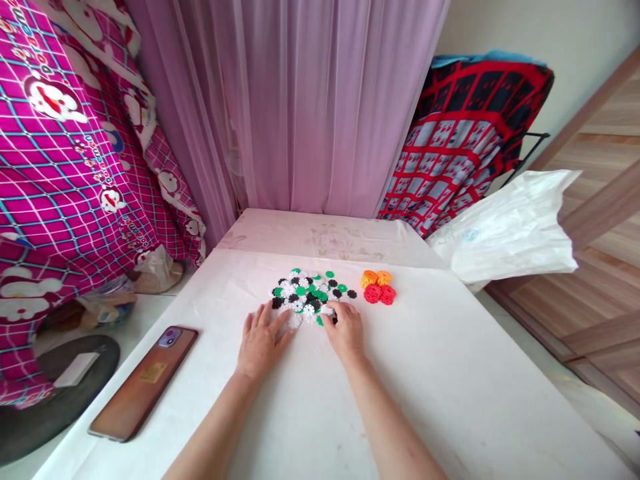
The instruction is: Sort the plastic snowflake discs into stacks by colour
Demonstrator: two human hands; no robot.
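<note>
A loose pile of small notched plastic snowflake discs [301, 291], in white, green and black, lies on the white-covered table [425, 373]. At the pile's near left edge rests my left hand [263, 340], fingers spread, its fingertips beside a black disc [277, 303] and its thumb near a white disc [295, 320]. My right hand [346, 331] is at the near right edge, thumb and fingers curled in around discs there; what they grip is partly hidden. To the right of the pile sit stacked orange discs [369, 279] and stacked red discs [373, 293], grouped by colour.
A brown phone [145, 383] lies face down at the table's left edge. Beyond the right edge stands a white plastic bag [510, 227]. Purple curtains [320, 107] hang behind, with a magenta patterned cloth [75, 147] at left and a red-black blanket [450, 140] at right.
</note>
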